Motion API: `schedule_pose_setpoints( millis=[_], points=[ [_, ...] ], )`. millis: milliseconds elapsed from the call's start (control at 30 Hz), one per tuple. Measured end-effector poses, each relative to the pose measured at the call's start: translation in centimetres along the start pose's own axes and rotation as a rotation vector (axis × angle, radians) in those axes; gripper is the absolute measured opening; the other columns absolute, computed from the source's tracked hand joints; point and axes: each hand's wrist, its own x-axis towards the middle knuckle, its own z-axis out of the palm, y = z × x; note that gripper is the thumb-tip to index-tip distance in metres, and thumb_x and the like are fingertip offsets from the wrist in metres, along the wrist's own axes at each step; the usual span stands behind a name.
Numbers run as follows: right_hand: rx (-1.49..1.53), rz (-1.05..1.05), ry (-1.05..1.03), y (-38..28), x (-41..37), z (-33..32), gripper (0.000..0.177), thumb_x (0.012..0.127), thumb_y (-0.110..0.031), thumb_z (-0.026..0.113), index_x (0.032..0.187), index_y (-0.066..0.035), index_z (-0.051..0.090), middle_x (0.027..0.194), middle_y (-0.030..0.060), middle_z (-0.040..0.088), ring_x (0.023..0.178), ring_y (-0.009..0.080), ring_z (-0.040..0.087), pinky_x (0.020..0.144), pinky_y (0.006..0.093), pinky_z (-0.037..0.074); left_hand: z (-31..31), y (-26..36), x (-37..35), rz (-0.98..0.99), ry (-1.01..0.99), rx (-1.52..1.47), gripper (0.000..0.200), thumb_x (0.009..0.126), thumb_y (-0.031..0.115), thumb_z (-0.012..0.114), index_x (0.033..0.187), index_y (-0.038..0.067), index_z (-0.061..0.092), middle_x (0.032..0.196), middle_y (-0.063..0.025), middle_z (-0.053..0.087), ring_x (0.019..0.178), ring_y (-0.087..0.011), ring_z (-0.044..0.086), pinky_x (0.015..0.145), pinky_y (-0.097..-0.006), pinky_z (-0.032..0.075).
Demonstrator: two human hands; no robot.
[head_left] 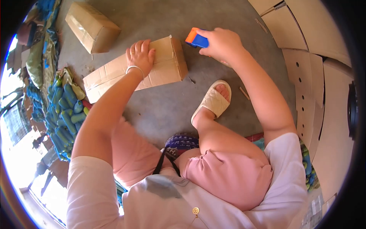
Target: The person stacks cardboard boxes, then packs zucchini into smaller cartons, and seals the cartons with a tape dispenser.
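Observation:
A long closed cardboard box [164, 66] lies on the floor in front of me, with tape along its top. My left hand [140, 57] rests flat on it, fingers spread, a white bangle at the wrist. To the right of the box, my right hand [223, 44] is wrapped round a blue and orange tape dispenser [199, 39], held above the floor and apart from the box.
Another taped cardboard box [91, 28] sits at the upper left. Cucumbers in blue netting [63, 110] are piled at the left. Large cardboard sheets or boxes [305, 76] stand along the right. My sandalled foot [215, 99] is on the floor below the dispenser.

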Motion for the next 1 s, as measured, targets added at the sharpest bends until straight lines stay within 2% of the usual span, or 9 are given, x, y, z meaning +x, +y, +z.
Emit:
schedule_pose_setpoints(
  millis=[267,400,533,600,667,700,733,800,1000],
  points=[
    [1.227,0.124,0.42,-0.3,-0.2,10.4,0.077,0.073,-0.041,0.074,0.139,-0.015,0.044,0.114,0.0117,0.064,0.099,0.0212,0.063,0.087,0.0309,0.046,1.3,1.1,-0.8,-0.175,0.114,0.053,0.048,0.096,0.04,0.036,0.14,0.022,0.035,0.146,-0.0094,0.032,0.138,-0.0314,0.022,0.112,-0.0571,0.009],
    [1.358,0.212,0.352,0.5,1.7,11.4,0.077,0.072,-0.042,0.075,0.138,-0.015,0.046,0.112,0.009,0.065,0.101,0.0194,0.062,0.089,0.0301,0.045,1.2,1.3,-1.0,-0.163,0.15,0.015,0.048,0.096,0.038,0.037,0.141,0.023,0.036,0.145,-0.0086,0.034,0.138,-0.029,0.024,0.112,-0.0559,0.009],
    [1.001,0.19,0.496,-0.5,2.4,11.5,0.075,0.073,-0.04,0.076,0.137,-0.012,0.047,0.109,0.0088,0.066,0.099,0.0155,0.062,0.088,0.0273,0.045,0.8,-0.7,-0.5,-0.139,0.141,-0.062,0.048,0.095,0.037,0.039,0.141,0.023,0.036,0.146,-0.0094,0.034,0.137,-0.0293,0.025,0.112,-0.0549,0.01],
    [1.181,0.177,0.531,-1.0,2.0,11.4,0.075,0.073,-0.038,0.076,0.137,-0.012,0.047,0.108,0.0075,0.066,0.096,0.014,0.062,0.086,0.0263,0.046,1.4,-6.6,-0.7,0.073,0.359,-0.285,0.054,0.093,0.039,0.045,0.141,0.016,0.036,0.146,-0.0128,0.034,0.138,-0.0309,0.025,0.112,-0.0535,0.013],
    [1.272,0.215,0.597,-1.7,1.1,10.4,0.076,0.072,-0.037,0.077,0.137,-0.011,0.047,0.105,0.0062,0.067,0.09,0.0111,0.061,0.082,0.0249,0.046,4.0,-17.0,-2.8,-0.325,0.027,0.876,0.055,0.093,0.039,0.046,0.139,0.009,0.038,0.145,-0.0159,0.034,0.137,-0.0319,0.027,0.112,-0.049,0.019],
    [1.25,0.237,0.578,-2.6,0.4,9.2,0.073,0.074,-0.033,0.076,0.137,-0.01,0.047,0.102,0.004,0.066,0.087,0.0081,0.06,0.079,0.0239,0.047,8.3,-27.9,-4.9,-0.472,0.448,0.303,0.058,0.094,0.041,0.045,0.139,0.006,0.037,0.146,-0.0194,0.032,0.137,-0.0337,0.027,0.109,-0.0456,0.026],
    [1.242,0.228,0.582,-2.7,0.9,9.1,0.073,0.074,-0.033,0.076,0.137,-0.01,0.047,0.102,0.004,0.066,0.087,0.0081,0.06,0.079,0.0239,0.047,6.3,-32.7,-8.2,-0.584,0.221,0.315,0.069,0.093,0.047,0.044,0.143,0.002,0.029,0.147,-0.0214,0.028,0.137,-0.0357,0.027,0.11,-0.0443,0.026],
    [1.301,0.172,0.634,-2.9,0.9,9.6,0.069,0.076,-0.028,0.075,0.137,-0.01,0.047,0.1,0.002,0.065,0.085,0.0061,0.059,0.078,0.0226,0.047,7.0,-36.5,-14.0,-0.947,0.451,-0.33,0.076,0.09,0.053,0.045,0.142,-0.001,0.029,0.146,-0.0252,0.028,0.135,-0.0382,0.028,0.11,-0.0423,0.027],
    [0.966,0.064,0.713,-2.4,2.9,7.7,0.068,0.078,-0.029,0.076,0.135,-0.008,0.047,0.106,0.0063,0.067,0.091,0.0104,0.062,0.083,0.0256,0.048,5.9,-33.0,-20.3,-1.07,-0.005,-0.207,0.094,0.079,0.074,0.043,0.129,-0.005,0.041,0.133,-0.0297,0.043,0.12,-0.0435,0.046,0.1,-0.0473,0.038]
  ],
)
